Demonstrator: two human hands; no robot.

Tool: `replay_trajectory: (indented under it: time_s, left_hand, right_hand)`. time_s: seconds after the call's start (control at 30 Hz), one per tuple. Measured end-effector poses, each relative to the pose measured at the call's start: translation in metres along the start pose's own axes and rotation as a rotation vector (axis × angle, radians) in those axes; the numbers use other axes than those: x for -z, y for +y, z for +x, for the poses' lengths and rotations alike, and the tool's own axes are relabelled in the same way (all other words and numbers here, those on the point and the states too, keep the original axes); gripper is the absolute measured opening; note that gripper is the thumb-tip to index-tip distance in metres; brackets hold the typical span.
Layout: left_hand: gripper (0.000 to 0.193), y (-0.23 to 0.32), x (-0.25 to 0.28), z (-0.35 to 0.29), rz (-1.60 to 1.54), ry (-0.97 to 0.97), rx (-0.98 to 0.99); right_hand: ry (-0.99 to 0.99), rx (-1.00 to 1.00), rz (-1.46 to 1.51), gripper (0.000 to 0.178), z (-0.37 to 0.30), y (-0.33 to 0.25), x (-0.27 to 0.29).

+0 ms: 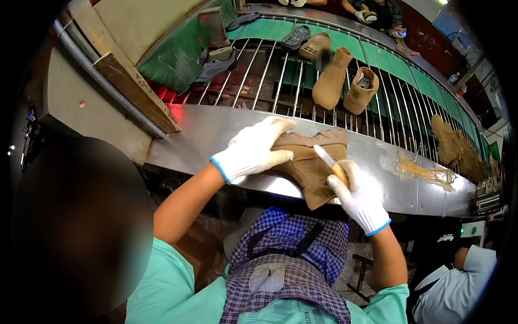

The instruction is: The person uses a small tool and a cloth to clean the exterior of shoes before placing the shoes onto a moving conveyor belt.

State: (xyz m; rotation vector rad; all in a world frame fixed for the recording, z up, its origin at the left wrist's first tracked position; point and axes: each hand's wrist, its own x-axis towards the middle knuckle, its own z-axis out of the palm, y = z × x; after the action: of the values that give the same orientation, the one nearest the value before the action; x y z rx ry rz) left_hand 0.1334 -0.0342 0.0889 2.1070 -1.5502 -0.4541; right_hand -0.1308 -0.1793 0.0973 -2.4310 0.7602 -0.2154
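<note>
A tan ankle boot [305,164] is tipped over at the front edge of the metal ledge, its tan sole [313,139] turned up and away and its shaft pointing down toward me. My left hand [256,151], in a white glove with a blue cuff, grips the boot's left end with thumb and fingers. In my right hand [359,191], gloved alike, is a short wooden-handled tool [338,171]. The tool's pale, narrow tip reaches the boot near the sole's edge; whether it is a brush or a blade I cannot tell.
Beyond the metal ledge [205,129] runs a conveyor of metal rods [275,81]. On it stand a tall tan boot [332,81], a second tan boot [360,92] and grey soles [295,38]. More tan boots [447,141] sit at the right. Gloved co-workers' hands [366,16] show across the line.
</note>
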Motion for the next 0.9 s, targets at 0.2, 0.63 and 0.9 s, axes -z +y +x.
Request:
replay_trajectory:
  time_s: [0.2,0.63,0.9]
  left_hand:
    - [0.057,-0.013,-0.013,0.029,-0.119,-0.097,-0.027]
    - [0.062,0.001,-0.008,0.011,-0.043,-0.04,-0.019]
    - [0.05,0.0,-0.016,0.011,0.071,-0.027,-0.1]
  right_hand:
    - [0.029,-0.029,-0.017,0.037,0.027,0.0,-0.024]
    - [-0.005,0.127,-0.267,0.038,0.035,-0.051,-0.022]
    - [0.13,-0.117,-0.337,0.049,0.027,0.06,0.015]
